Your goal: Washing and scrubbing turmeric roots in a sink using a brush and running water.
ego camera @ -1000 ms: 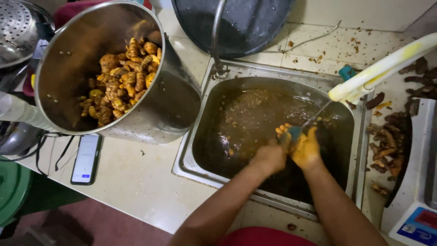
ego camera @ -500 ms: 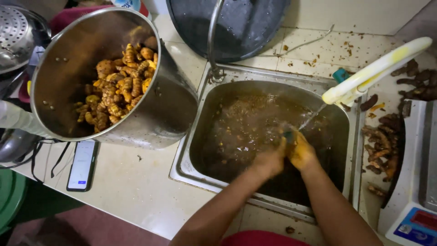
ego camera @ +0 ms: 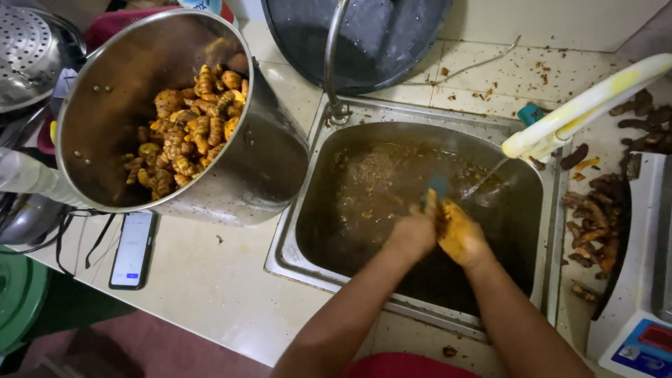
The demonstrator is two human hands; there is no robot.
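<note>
I see both hands held close together over the steel sink (ego camera: 308, 241), which is full of muddy brown water. My left hand (ego camera: 413, 234) is curled tight around something small, with a blue brush (ego camera: 438, 185) tip poking up just above the fingers; I cannot tell which hand holds it. My right hand (ego camera: 458, 234) is stained bright yellow and closed around a turmeric root (ego camera: 442, 218), pressed against the left hand. A thin stream runs from the pale yellow-stained hose (ego camera: 581, 108) into the water just beyond them. To the left on the table (ego camera: 210, 280) a big steel pot (ego camera: 259, 164) lies tilted, holding a heap of scrubbed yellow roots (ego camera: 185, 133). A phone (ego camera: 131, 248) lies flat near its base. Dark unwashed roots (ego camera: 595, 224) are piled right of the sink, beside a white scale (ego camera: 640, 329)
</note>
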